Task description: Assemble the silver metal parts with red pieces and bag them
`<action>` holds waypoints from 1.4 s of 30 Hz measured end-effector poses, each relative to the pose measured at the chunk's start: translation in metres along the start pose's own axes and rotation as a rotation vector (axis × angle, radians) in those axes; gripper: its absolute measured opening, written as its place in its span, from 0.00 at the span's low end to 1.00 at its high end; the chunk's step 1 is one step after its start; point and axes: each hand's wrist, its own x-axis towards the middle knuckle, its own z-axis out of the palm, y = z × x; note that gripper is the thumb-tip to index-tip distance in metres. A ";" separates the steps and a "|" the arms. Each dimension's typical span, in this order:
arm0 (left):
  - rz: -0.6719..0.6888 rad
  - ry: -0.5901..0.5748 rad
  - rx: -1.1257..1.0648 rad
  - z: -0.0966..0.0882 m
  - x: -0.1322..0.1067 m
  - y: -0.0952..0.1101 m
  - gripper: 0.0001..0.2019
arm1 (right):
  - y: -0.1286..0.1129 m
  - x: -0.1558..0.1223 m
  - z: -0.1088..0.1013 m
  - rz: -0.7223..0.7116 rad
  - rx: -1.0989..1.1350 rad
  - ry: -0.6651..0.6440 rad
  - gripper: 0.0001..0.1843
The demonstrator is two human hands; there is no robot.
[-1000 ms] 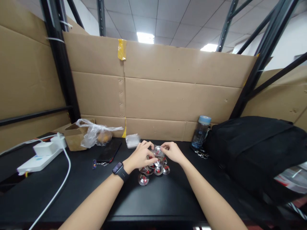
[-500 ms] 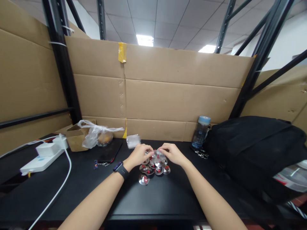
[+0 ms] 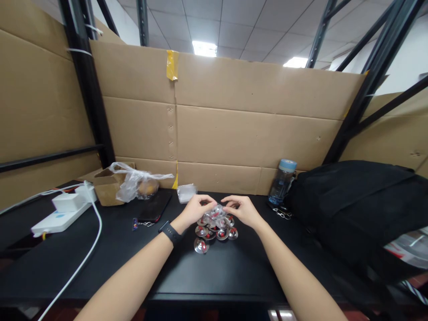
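Observation:
Both hands meet over a pile of shiny domed metal discs with red bits at their centres, which look like finger cymbals. My left hand, with a dark watch on its wrist, is closed, thumb and fingers pinching the left edge of a small clear plastic bag. From the other side, my right hand pinches the bag's right edge. The bag is see-through, and I cannot tell what is inside it. One cymbal lies at the pile's near left. Behind my left hand is a stack of clear plastic bags.
Left on the black table are a white power strip with cables, a cardboard box, a knotted plastic bag and a dark phone-like item. A water bottle and black backpack stand right. Cardboard walls the back.
My fingers have shifted slightly at the clear bag's edges, and the right hand's fingers look a little more lifted. The whole view has tilted slightly; the pile stays put.

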 end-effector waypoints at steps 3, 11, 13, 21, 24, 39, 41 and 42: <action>0.028 0.051 0.071 -0.003 -0.001 0.002 0.11 | 0.002 0.001 -0.002 -0.007 0.020 0.017 0.21; 0.082 0.112 0.093 -0.002 -0.002 0.007 0.10 | -0.003 0.001 -0.003 -0.084 0.007 0.140 0.25; 0.070 0.135 0.087 -0.001 -0.002 0.006 0.10 | -0.006 0.000 -0.002 -0.105 -0.023 0.197 0.25; 0.030 0.113 0.055 -0.001 -0.001 0.001 0.12 | -0.005 0.001 0.001 -0.122 -0.066 0.265 0.22; 0.013 0.036 0.006 0.002 -0.001 -0.005 0.15 | -0.001 0.003 0.003 -0.095 -0.016 0.310 0.19; -0.005 0.264 -0.006 0.003 -0.001 -0.004 0.18 | 0.005 0.004 0.019 0.117 0.394 0.250 0.36; 0.077 0.298 0.174 0.002 -0.005 0.005 0.14 | 0.007 0.005 0.018 0.143 0.392 0.271 0.35; 0.140 0.267 0.267 0.002 -0.007 0.009 0.13 | 0.008 0.004 0.018 0.154 0.390 0.277 0.34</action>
